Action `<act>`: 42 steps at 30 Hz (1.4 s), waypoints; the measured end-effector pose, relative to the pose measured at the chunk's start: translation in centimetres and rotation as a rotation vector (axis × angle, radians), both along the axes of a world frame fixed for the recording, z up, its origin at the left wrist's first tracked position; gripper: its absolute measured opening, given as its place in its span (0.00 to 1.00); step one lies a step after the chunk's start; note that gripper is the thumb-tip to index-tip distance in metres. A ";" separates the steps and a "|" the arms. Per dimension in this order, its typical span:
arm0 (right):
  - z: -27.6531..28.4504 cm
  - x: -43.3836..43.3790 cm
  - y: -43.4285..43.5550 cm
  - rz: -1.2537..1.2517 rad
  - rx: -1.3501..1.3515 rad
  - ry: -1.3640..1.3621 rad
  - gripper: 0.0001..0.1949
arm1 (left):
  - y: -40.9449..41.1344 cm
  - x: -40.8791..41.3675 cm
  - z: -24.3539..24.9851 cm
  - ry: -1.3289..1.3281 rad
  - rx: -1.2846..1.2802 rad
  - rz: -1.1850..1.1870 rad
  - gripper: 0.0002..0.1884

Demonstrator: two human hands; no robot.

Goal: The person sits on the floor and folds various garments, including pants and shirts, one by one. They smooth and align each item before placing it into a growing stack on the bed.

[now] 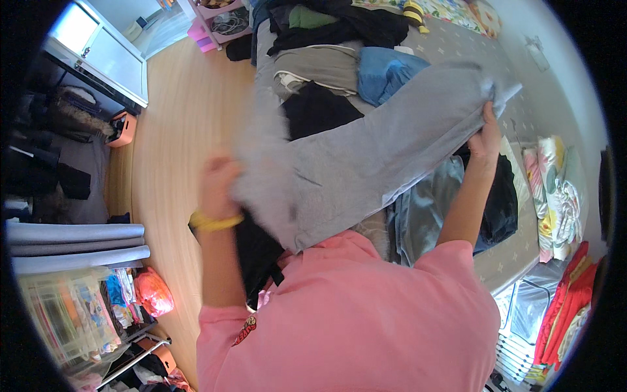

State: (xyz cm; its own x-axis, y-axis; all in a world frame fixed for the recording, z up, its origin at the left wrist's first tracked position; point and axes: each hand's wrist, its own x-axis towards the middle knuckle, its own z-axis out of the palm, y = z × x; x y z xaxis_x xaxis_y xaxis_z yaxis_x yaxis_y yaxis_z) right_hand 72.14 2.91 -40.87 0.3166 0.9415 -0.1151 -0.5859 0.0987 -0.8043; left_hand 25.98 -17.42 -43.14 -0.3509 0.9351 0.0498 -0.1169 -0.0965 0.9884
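Light grey trousers [362, 147] stretch across in front of me, lifted above the bed. At the right, my right hand [486, 132] grips one bunched end of them. My left hand [220, 181], with a yellow band at the wrist, holds the other end, and both are blurred by motion there. Beneath and behind the trousers lie a black garment [318, 110], a blue denim piece [387, 71] and a grey-brown garment with white trim [318, 66]. Shiny grey-green fabric [426, 210] and dark folded clothes [502, 201] lie near my right forearm, partly hidden.
The patterned bed [504, 259] runs along the wall, with floral bedding [553, 196] at its right. A wooden floor [181, 112] lies to the left. Beyond it are an orange bin [125, 130], a red plastic bag [153, 292] and a clear storage box [68, 313].
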 end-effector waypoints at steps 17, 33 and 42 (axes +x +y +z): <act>-16.5 -0.6 7.1 0.224 -0.278 -0.202 0.19 | -27.0 -18.0 -8.7 -0.354 0.145 0.678 0.06; -17.1 -21.6 -14.8 1.090 0.745 -1.710 0.29 | -20.1 -13.0 -1.0 -0.361 0.342 0.678 0.08; -16.1 -21.2 -15.5 1.113 0.604 -1.444 0.30 | -4.8 0.2 5.6 -0.014 0.460 0.362 0.11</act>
